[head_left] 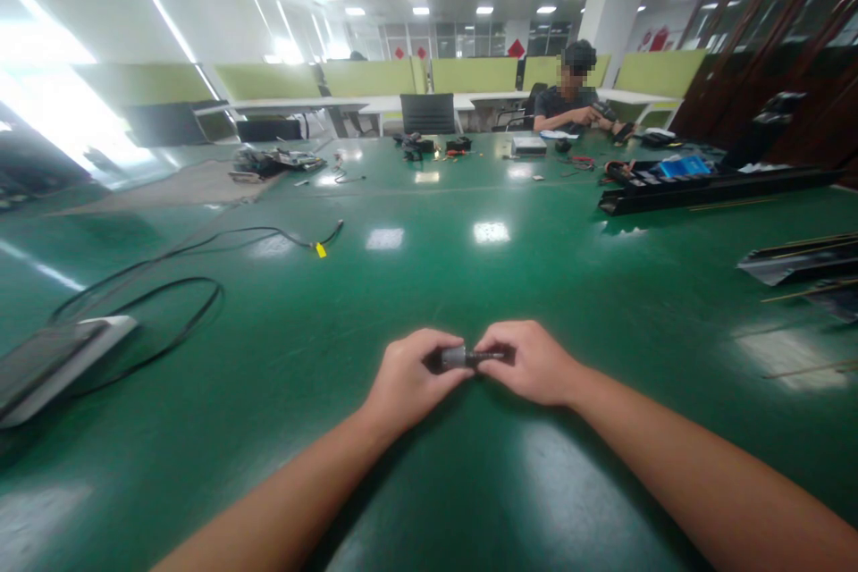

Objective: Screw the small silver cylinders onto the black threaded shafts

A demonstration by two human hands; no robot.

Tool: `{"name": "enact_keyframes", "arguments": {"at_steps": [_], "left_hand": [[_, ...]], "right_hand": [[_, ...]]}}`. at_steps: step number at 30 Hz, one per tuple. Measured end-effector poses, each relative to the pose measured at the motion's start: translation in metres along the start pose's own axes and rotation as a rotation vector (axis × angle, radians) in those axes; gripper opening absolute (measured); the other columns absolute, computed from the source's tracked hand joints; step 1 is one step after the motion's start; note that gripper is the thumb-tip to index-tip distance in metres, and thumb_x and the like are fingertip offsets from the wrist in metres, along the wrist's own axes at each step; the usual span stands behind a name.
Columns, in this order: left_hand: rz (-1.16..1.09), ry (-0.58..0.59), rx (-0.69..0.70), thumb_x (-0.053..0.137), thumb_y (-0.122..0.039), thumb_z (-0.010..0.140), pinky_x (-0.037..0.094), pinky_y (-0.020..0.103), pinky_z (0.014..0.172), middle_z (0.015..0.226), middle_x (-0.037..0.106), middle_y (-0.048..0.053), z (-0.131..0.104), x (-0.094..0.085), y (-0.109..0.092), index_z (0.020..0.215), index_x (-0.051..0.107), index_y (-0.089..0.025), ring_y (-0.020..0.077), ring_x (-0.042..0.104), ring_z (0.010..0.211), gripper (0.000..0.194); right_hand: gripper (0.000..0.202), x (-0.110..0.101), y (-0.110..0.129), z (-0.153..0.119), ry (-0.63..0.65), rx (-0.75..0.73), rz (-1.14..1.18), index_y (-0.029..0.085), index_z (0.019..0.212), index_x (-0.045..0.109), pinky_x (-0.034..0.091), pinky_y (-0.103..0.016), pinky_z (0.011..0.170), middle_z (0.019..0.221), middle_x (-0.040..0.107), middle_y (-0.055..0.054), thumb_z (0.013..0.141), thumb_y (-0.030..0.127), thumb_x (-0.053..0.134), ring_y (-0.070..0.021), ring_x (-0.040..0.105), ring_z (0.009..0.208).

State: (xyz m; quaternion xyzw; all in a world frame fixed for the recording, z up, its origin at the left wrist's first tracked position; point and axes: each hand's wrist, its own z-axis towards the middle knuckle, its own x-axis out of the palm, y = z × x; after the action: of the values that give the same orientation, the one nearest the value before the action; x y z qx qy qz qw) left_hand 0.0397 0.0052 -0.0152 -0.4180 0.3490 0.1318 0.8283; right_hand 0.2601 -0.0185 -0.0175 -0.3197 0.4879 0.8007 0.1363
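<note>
My left hand (416, 375) is closed around a small grey cylinder (454, 357), holding it level between thumb and fingers. From the cylinder's right end a thin dark shaft (488, 356) reaches toward my right hand (526, 362), whose thumb and fingertips pinch it. Both hands are low over the green tabletop (375, 286), close together at the middle. The cylinder's left end is hidden inside my left hand. Blur keeps me from telling what kind of part it is, or whether shaft and cylinder are one piece.
A white-edged device (111, 335) lies at left beside a looped black cable (214, 286) with a yellow tag (321, 249). Long black channels (703, 189) lie at right. Across the table sits another person (569, 103), among tools, wires and a grey box (529, 146).
</note>
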Motion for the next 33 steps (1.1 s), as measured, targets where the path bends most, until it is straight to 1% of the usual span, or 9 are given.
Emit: {"name": "enact_keyframes", "arguments": {"at_steps": [14,33], "left_hand": [[-0.007,-0.006,0.012,0.082,-0.030,0.072,0.053,0.027,0.075,0.092,0.074,0.001,0.0004,0.0007,0.0002,0.095,0.071,-0.022,0.0170,0.069,0.082,0.027],[-0.002,-0.017,0.001,0.082,-0.029,0.072,0.053,0.028,0.077,0.093,0.074,0.000,0.0007,-0.0006,0.0034,0.096,0.071,-0.023,0.0166,0.069,0.083,0.027]], "right_hand": [[0.007,0.0018,0.0016,-0.0011,-0.017,0.024,-0.010,0.019,0.086,0.070,0.040,-0.024,0.063,0.078,0.068,0.000,0.079,0.018,0.070,-0.0138,0.058,0.069],[0.006,-0.0006,0.0033,-0.0010,-0.027,0.059,-0.031,0.019,0.086,0.071,0.040,-0.025,0.064,0.078,0.069,0.000,0.080,0.019,0.069,-0.0147,0.059,0.069]]}}
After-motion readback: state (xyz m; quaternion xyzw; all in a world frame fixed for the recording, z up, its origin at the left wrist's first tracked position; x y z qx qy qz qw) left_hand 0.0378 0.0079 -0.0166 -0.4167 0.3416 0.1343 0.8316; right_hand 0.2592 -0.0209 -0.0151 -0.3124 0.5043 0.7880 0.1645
